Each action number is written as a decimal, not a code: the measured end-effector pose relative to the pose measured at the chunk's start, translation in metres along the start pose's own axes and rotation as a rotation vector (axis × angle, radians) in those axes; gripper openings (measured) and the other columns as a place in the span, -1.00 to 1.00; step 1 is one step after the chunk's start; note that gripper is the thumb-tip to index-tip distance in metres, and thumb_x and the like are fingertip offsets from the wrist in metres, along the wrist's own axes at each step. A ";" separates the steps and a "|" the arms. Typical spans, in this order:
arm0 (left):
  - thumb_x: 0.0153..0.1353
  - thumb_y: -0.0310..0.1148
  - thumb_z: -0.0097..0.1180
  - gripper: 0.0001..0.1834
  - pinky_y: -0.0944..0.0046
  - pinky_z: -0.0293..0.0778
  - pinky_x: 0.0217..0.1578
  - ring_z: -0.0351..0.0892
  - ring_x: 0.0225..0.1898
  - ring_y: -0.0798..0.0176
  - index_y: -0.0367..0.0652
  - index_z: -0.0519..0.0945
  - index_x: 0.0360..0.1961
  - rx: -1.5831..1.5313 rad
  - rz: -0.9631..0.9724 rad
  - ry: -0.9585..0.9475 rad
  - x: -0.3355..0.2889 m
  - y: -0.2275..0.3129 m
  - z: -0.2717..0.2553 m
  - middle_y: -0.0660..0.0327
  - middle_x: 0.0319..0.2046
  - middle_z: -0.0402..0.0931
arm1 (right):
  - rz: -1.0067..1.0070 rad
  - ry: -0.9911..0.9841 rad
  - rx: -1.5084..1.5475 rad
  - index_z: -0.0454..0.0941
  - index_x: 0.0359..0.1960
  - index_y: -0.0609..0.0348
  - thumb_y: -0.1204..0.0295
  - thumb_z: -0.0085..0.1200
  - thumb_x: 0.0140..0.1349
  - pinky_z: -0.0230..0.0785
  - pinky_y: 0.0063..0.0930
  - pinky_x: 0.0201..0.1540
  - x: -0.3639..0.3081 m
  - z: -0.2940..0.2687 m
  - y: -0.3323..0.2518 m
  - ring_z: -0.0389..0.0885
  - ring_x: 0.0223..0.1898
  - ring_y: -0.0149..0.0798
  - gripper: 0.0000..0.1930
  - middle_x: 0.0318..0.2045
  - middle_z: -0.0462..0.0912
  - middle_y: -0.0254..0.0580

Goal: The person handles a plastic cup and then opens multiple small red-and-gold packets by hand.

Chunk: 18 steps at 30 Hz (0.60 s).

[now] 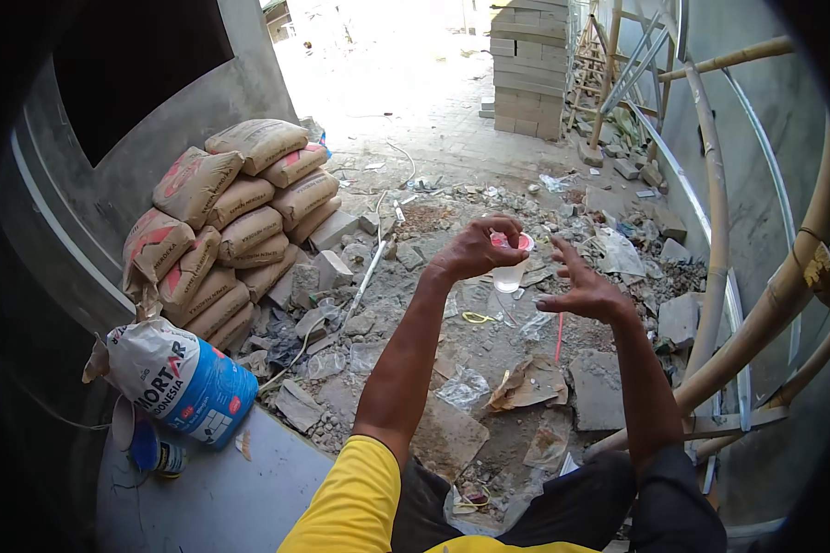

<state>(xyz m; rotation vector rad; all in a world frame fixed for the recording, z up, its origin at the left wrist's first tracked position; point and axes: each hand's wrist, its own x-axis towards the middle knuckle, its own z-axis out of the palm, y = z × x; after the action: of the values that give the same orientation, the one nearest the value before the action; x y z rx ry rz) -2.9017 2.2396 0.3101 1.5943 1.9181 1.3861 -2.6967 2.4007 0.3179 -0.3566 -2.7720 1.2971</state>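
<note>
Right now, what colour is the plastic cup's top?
The cup's top: mostly red; head view shows it best.

Grey L wall [258, 69] w/ dk opening [143, 74]; grey R wall [761, 129]; rubbly flr [443, 175], bright bkgd [392, 60].

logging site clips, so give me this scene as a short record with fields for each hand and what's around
left hand: holding a lidded plastic cup near its top
right hand: open, close to the cup but apart from it
left side: piled brown cement sacks, with a blue-and-white bag nearer
right side: bamboo poles
ground: rubble and broken slabs
background: stacked grey blocks
</note>
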 end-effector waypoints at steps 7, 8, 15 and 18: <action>0.07 -0.35 0.47 -0.77 0.24 0.45 0.13 0.47 0.17 0.21 -0.19 0.65 -0.34 -0.039 0.211 0.045 -0.021 0.058 -0.021 0.13 0.12 0.48 | -0.253 -0.190 0.650 0.18 0.32 0.20 0.38 0.44 0.04 0.58 -0.38 -0.15 0.041 0.037 -0.042 0.59 -0.05 -0.34 -0.16 0.00 0.54 -0.19; 0.07 -0.35 0.47 -0.77 0.24 0.45 0.13 0.47 0.17 0.21 -0.19 0.65 -0.34 -0.032 0.207 0.054 -0.022 0.061 -0.022 0.13 0.12 0.48 | -0.277 -0.202 0.651 0.18 0.32 0.20 0.38 0.44 0.04 0.58 -0.38 -0.15 0.040 0.037 -0.045 0.59 -0.05 -0.34 -0.16 0.00 0.54 -0.19; -0.04 -0.20 0.58 0.23 0.26 0.49 0.17 0.43 0.23 0.13 -0.48 -0.06 0.40 -0.418 0.027 0.277 -0.014 0.067 -0.006 -0.17 0.26 0.30 | -0.314 0.120 0.610 0.42 0.15 0.27 0.33 0.36 0.16 0.57 -0.53 -0.20 0.030 0.030 -0.062 0.66 -0.17 -0.40 -0.43 -0.10 0.65 -0.16; -0.04 -0.20 0.58 0.08 0.28 0.51 0.13 0.49 0.17 0.21 -0.43 0.15 0.35 -0.578 -0.033 0.146 -0.013 0.069 0.006 -0.04 0.16 0.45 | -0.357 0.388 0.447 0.41 0.15 0.29 0.30 0.38 0.14 0.56 -0.40 -0.03 0.032 0.035 -0.065 0.66 -0.06 -0.29 -0.40 -0.06 0.66 -0.10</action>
<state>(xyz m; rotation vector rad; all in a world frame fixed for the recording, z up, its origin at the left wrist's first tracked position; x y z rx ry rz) -2.8517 2.2259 0.3575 1.2009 1.4075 1.8642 -2.7446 2.3411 0.3439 -0.0665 -2.0411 1.5031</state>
